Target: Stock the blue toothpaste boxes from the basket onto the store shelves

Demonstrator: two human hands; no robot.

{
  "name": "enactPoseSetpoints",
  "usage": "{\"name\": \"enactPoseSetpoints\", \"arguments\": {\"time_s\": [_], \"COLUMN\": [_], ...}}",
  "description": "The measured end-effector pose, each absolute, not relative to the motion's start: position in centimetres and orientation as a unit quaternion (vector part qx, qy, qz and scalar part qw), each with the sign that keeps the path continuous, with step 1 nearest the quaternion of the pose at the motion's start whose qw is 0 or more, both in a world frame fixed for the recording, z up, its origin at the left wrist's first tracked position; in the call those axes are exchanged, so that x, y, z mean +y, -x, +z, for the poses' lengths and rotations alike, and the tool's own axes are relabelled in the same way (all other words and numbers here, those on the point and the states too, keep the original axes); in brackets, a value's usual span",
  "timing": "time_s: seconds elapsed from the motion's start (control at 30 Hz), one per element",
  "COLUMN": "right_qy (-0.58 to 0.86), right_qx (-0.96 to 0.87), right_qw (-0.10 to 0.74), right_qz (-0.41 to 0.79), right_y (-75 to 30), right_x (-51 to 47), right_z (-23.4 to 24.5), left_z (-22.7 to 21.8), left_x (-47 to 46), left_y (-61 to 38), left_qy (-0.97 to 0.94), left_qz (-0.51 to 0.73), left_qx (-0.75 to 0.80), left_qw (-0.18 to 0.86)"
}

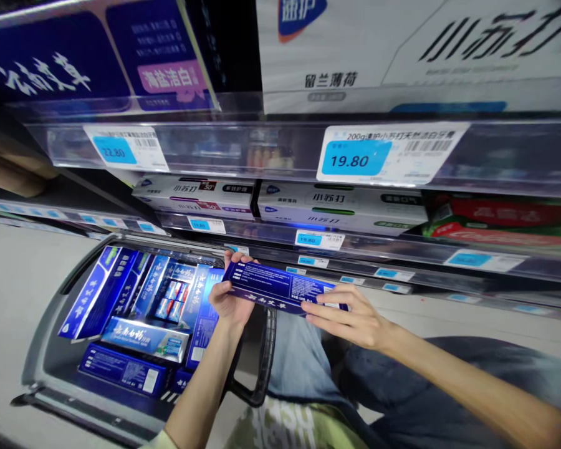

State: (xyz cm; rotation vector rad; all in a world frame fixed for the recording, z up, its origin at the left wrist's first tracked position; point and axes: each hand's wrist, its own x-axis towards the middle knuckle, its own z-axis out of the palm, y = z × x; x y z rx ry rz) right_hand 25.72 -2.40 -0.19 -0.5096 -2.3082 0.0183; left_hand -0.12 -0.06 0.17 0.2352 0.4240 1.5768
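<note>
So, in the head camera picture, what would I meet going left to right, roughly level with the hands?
Grey shopping basket's left rim, long slanting dark-blue box inside it, brighter blue box at the basket's right side, left hand, purple-blue toothpaste box held in both hands, right hand.

The bare left hand [230, 304] grips the nine o'clock end of a long dark-blue cardboard box [266, 282] printed in white, while the bare right hand [358, 319] holds its three o'clock end. At eight o'clock from it sits an open grey plastic basket [33, 362] with blue and silvery cardboard boxes [144, 338] inside; at twelve o'clock runs a transparent plastic shelf edge [243, 140], and at one o'clock stands a large white cardboard box [383, 56].
</note>
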Motion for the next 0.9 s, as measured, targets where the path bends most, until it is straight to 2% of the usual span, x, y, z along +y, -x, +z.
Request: {"name": "enactPoseSetpoints", "arguments": {"time_s": [0.9], "right_qy": [0.206], "right_qx": [-0.908], "right_qw": [0.364], "right_qz": [0.020], "right_y": [-25.97], "right_x": [-2.59], "right_z": [-0.17], "left_z": [0.28], "left_x": [-0.03], "left_y": [0.03], "left_qy": [-0.131], "left_qz": [0.690], "left_qx": [0.256], "left_qw": [0.664]}}
